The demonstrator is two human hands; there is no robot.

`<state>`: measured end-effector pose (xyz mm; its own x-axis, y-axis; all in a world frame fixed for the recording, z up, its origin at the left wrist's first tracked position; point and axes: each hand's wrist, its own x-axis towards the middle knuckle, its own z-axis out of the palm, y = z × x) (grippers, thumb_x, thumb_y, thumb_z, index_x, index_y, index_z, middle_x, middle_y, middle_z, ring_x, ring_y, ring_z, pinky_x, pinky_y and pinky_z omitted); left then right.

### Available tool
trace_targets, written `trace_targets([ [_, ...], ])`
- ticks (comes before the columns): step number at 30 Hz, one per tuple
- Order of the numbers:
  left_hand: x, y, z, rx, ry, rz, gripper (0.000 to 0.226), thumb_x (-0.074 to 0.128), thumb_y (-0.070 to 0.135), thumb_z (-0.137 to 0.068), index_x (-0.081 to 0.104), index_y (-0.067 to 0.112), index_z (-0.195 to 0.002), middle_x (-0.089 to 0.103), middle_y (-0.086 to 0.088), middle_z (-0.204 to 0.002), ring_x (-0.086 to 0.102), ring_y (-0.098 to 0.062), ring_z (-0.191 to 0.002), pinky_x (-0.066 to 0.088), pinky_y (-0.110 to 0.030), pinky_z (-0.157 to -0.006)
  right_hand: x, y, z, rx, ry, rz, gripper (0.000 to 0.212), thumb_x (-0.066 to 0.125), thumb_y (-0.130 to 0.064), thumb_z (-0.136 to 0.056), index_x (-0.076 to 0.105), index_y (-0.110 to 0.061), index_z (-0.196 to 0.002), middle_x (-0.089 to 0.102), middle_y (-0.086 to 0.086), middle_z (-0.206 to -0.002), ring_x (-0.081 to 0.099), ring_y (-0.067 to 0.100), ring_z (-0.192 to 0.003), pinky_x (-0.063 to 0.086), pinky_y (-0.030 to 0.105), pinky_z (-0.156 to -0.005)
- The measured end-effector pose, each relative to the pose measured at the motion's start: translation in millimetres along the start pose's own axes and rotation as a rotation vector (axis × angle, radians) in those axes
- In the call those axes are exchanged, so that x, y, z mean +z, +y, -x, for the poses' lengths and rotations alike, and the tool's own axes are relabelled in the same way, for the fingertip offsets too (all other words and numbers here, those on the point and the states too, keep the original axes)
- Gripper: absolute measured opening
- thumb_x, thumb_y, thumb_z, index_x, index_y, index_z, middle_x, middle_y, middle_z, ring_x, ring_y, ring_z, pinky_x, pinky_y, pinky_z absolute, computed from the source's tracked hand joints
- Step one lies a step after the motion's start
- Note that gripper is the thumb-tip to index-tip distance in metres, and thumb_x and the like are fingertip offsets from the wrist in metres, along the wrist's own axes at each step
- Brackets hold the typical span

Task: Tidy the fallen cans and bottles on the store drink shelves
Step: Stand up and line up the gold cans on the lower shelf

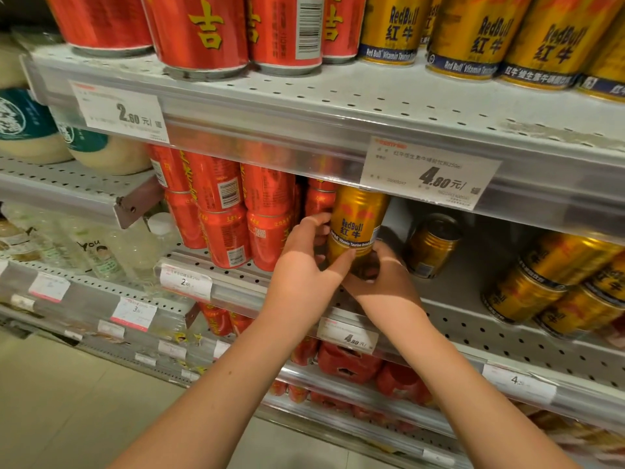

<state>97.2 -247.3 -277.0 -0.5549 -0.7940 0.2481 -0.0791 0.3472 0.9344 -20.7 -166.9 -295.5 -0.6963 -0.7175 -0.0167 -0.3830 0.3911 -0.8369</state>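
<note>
A gold Red Bull can (356, 221) stands upright at the front of the middle shelf (473, 319), next to stacked red cans (236, 211). My left hand (304, 265) wraps its left side and my right hand (382, 275) grips its base from the right. Behind it a second gold can (433, 245) leans tilted. Several gold cans (554, 286) lie on their sides at the right of the same shelf.
The upper shelf (338, 106) overhangs closely, carrying red cans (203, 32) and gold cans (480, 35). Price tags (429, 174) line the shelf edges. Pale bottles (101, 252) fill the left bay. Red packs (348, 363) sit on the lower shelf.
</note>
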Motion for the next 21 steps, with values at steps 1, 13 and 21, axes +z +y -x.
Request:
trace_targets([
  [1, -1, -2, 1, -0.002, -0.002, -0.024, 0.054, 0.077, 0.016, -0.089, 0.053, 0.023, -0.137, 0.061, 0.001, -0.127, 0.062, -0.009, -0.114, 0.055, -0.035, -0.097, 0, -1, -2, -0.007, 0.005, 0.023, 0.059, 0.069, -0.059, -0.073, 0.053, -0.042, -0.128, 0.066, -0.016, -0.107, 0.065, 0.012, -0.097, 0.056, 0.036, -0.081],
  [13, -15, -18, 5, -0.118, -0.103, -0.386, 0.025, 0.061, 0.015, -0.096, 0.068, 0.025, -0.119, 0.074, 0.001, -0.105, 0.068, -0.02, -0.097, 0.054, -0.037, -0.088, 2, -2, -24, 0.024, 0.164, 0.11, 0.058, 0.073, -0.055, -0.08, 0.056, -0.029, -0.13, 0.058, 0.0, -0.124, 0.057, 0.021, -0.11, 0.045, 0.033, -0.09],
  [21, -12, -18, 5, -0.148, -0.071, -0.361, 0.016, 0.063, 0.022, -0.098, 0.071, 0.027, -0.11, 0.074, 0.003, -0.098, 0.068, -0.016, -0.09, 0.056, -0.036, -0.084, -5, 0, -22, 0.018, 0.074, 0.06, 0.068, 0.075, -0.044, -0.086, 0.047, -0.026, -0.145, 0.058, -0.004, -0.14, 0.055, 0.018, -0.125, 0.043, 0.03, -0.099],
])
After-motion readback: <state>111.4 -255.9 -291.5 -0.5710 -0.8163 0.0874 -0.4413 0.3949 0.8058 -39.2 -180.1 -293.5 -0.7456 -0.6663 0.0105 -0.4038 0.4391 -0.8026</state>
